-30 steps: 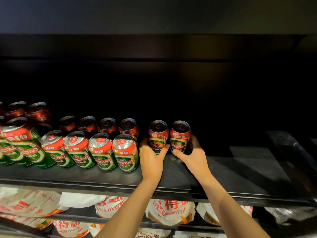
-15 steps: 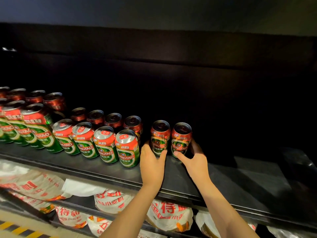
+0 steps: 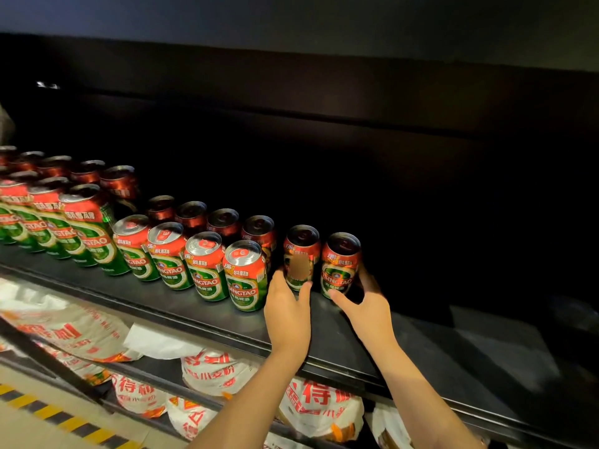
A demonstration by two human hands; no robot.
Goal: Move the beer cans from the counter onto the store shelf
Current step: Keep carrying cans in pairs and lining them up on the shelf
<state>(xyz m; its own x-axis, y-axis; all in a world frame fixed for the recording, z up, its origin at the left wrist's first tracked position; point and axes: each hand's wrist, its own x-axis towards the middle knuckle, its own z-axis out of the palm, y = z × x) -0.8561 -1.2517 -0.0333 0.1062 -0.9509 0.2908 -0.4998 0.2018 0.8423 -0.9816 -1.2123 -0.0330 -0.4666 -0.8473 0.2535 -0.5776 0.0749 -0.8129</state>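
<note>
Two red-and-green beer cans point(image 3: 319, 260) standing upright on the dark shelf point(image 3: 405, 345).
Left hand point(image 3: 287, 306) and right hand point(image 3: 368, 303) are each cupping one, fingers curled around it, at 12 o'clock.

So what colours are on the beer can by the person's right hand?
The short aluminium beer can is red on top, green below with white lettering; the head view shows it.

Label patch on left-held can point(image 3: 299, 266) blurred; cans at 9 o'clock point(image 3: 6, 218) cut by frame edge (count unknown).
</note>
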